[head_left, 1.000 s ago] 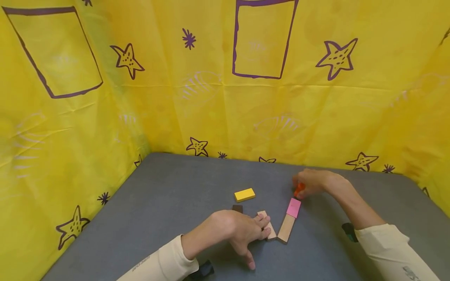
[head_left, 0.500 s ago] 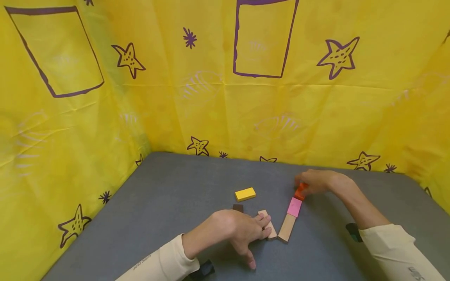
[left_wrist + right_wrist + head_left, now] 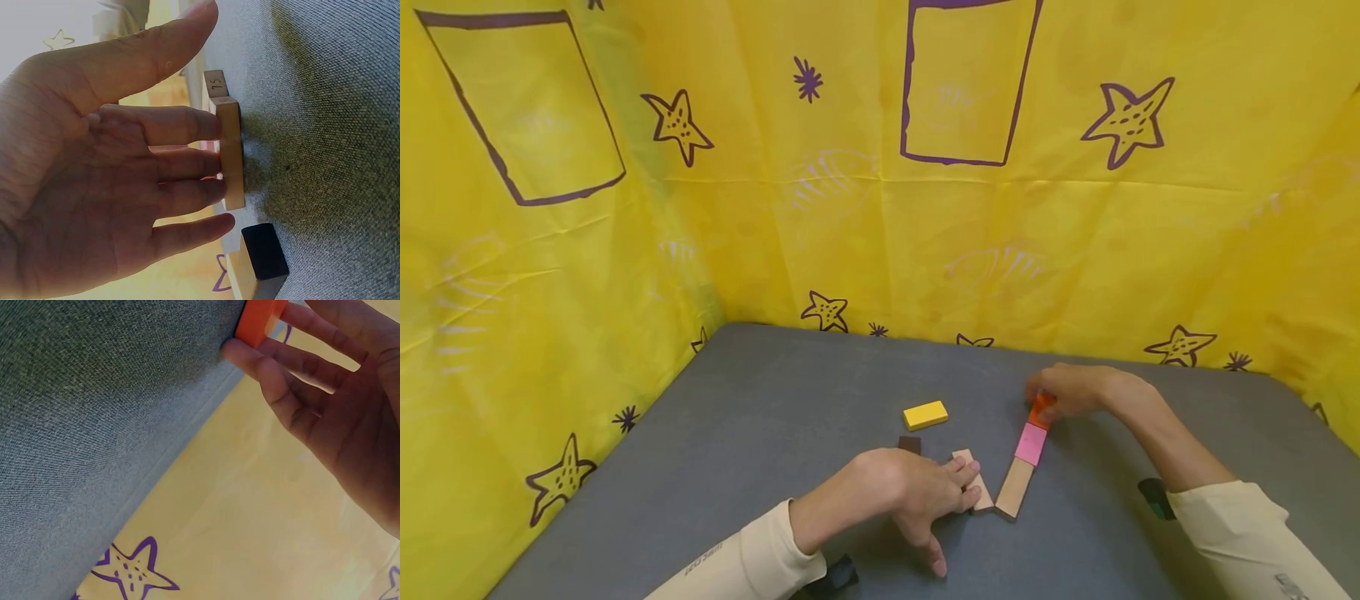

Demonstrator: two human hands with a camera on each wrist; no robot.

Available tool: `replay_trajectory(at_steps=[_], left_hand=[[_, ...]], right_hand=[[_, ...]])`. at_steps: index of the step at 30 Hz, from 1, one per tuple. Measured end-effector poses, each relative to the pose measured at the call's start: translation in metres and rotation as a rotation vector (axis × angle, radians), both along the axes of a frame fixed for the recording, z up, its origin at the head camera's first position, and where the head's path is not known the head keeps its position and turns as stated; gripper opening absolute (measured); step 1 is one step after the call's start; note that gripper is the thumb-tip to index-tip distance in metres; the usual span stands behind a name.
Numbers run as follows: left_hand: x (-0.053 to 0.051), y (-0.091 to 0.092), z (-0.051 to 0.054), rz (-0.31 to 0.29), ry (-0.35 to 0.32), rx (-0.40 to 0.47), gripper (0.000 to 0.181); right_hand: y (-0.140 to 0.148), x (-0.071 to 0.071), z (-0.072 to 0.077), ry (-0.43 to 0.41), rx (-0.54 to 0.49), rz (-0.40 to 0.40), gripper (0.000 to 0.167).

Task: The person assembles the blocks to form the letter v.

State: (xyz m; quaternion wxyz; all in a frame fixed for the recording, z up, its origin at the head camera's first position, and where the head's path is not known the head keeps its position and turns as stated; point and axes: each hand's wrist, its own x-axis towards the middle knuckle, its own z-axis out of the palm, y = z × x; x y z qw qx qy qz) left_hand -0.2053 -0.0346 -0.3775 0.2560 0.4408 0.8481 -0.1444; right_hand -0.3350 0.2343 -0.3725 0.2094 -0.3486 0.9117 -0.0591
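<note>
My left hand (image 3: 917, 492) rests its fairly straight fingertips on a plain wooden block (image 3: 234, 162), with the thumb held apart. That block meets a second plain wooden block (image 3: 1015, 490) at its near end, forming a V. Printed characters show on the end of the second block (image 3: 215, 83) in the left wrist view. Beyond it, end to end, lie a pink block (image 3: 1030, 444) and an orange-red block (image 3: 1040, 412). My right hand (image 3: 1071, 389) pinches the orange-red block (image 3: 257, 322) between thumb and fingers, against the table and partly covering it.
A yellow block (image 3: 925, 414) lies behind my left hand. Near that hand sits a dark brown block (image 3: 909, 444), partly hidden by it. Yellow cloth (image 3: 880, 242) with drawn starfish hangs round the back and left of the grey table (image 3: 805, 392).
My right hand has brought the orange-red block down and lined it up against the pink block's far end. My left hand has stayed in place on the wooden block.
</note>
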Motion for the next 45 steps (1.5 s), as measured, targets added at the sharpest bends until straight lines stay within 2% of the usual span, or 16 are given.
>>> replay_trajectory(at_steps=[7,15,25,37,45], left_hand=[[0.0004,0.0003,0.0005,0.002,-0.011,0.001,0.097],[0.0015,-0.0005,-0.0013,-0.003,0.012,0.000,0.097],[0.0014,0.0007,-0.0027,-0.007,0.026,0.001,0.096],[0.0023,0.0010,-0.0030,-0.010,0.047,-0.001,0.096],[0.0017,0.0014,-0.0013,-0.006,0.034,0.000,0.096]], right_hand=[[-0.0004,0.0001,-0.0003,0.004,-0.015,0.019,0.022],[-0.0033,0.0004,-0.0035,0.023,-0.018,0.055,0.013],[0.0011,-0.0007,-0.0065,0.006,0.004,0.039,0.033],[-0.0018,0.0015,-0.0057,0.012,-0.010,0.039,0.031],[-0.0002,0.0031,-0.0034,-0.004,-0.006,0.035,0.031]])
